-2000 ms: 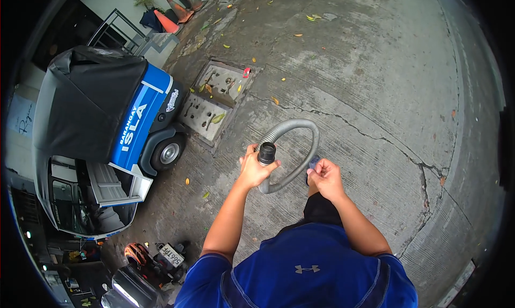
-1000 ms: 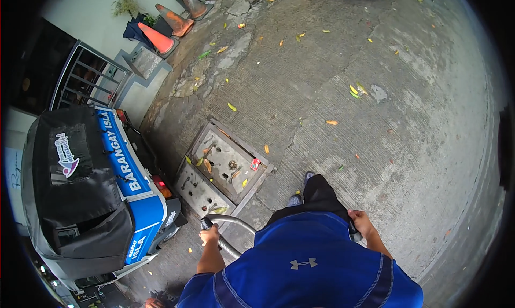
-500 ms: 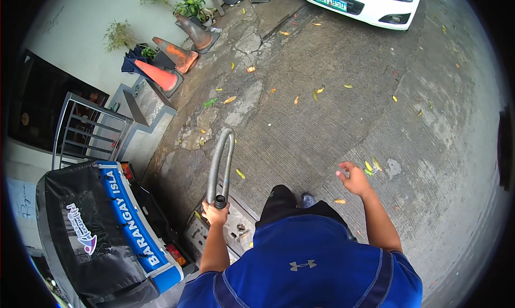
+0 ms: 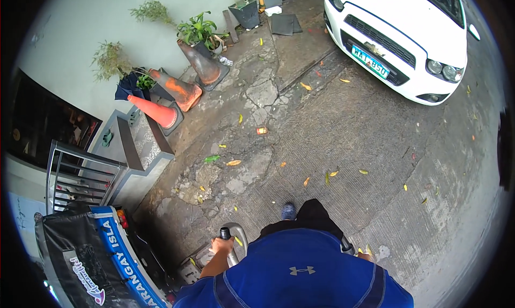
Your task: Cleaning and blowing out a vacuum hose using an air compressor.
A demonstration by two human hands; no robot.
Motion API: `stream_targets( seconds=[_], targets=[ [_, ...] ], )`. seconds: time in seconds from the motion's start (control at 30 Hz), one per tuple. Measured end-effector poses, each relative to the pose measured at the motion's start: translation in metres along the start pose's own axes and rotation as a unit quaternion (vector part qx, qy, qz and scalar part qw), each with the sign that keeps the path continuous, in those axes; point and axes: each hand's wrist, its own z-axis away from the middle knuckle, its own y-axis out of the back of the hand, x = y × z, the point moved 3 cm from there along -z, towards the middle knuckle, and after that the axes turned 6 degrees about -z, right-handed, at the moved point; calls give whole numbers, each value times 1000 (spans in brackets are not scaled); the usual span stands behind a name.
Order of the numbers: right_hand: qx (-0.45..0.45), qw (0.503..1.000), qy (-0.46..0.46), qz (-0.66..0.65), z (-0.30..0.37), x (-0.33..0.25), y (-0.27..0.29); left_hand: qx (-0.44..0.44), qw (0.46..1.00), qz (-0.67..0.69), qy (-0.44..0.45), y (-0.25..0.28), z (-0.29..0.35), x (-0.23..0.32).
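Note:
My left hand is closed around a grey corrugated hose, beside my left hip. The hose's black end piece sticks up out of the fist, and a bend of the hose curves next to it; its lower part is hidden by my body. My right hand is low at my right side, mostly covered by my blue shirt, so its fingers cannot be made out. A dark, rounded item shows by my right hip, close to that hand.
A white car stands ahead on the right. Traffic cones and potted plants line the wall on the left, past a step and a metal railing. A black-covered vehicle is close on my left. Leaves lie on cracked concrete.
I have walked forward, so the car and cones sit lower and larger in view. The hose has come down and back beside my body. My right hand has dropped from out front to my side.

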Motion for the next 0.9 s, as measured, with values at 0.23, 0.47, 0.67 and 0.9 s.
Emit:
stream_targets(
  seconds=[0.23,0.47,0.67,0.9],
  targets=[
    [-34,998,14,-42,45,-352,-76,-63,993,-100,28,150,-88,232],
    [-48,999,13,-5,71,-625,-19,-15,996,-77,-37,334,-135,519],
    [-25,996,21,77,97,-931,58,76,988,55,-123,465,-185,758],
    [7,997,21,70,159,-1239,38,46,982,93,-156,601,-287,1018]
  ],
)
